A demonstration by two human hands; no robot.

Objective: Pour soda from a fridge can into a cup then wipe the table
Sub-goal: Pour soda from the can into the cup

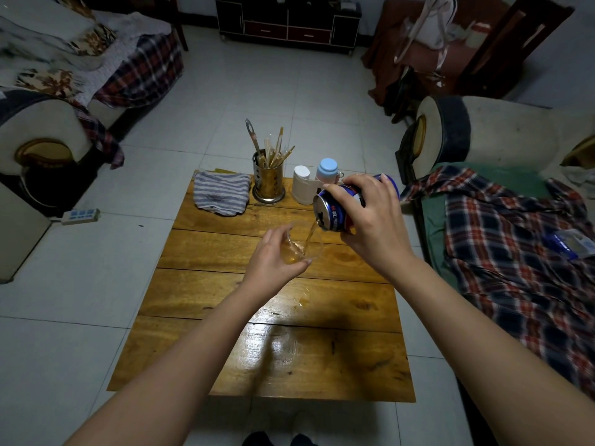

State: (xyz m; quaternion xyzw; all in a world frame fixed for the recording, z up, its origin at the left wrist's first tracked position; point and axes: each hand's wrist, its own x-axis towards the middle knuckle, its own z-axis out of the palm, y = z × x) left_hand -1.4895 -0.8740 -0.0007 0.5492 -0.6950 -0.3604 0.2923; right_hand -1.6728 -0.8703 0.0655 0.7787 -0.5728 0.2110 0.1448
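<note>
Right hand [370, 220] grips tilted can [338, 207], left hand [273, 255] holds cup [304, 244] — tip steeper and soda overshoots the rim onto the table [289, 349].

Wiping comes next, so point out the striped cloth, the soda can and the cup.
striped cloth [222, 195]: head view, middle of the folded fabric.
soda can [335, 214]: head view, blue side wall near the top rim.
cup [314, 246]: head view, clear right wall.
</note>
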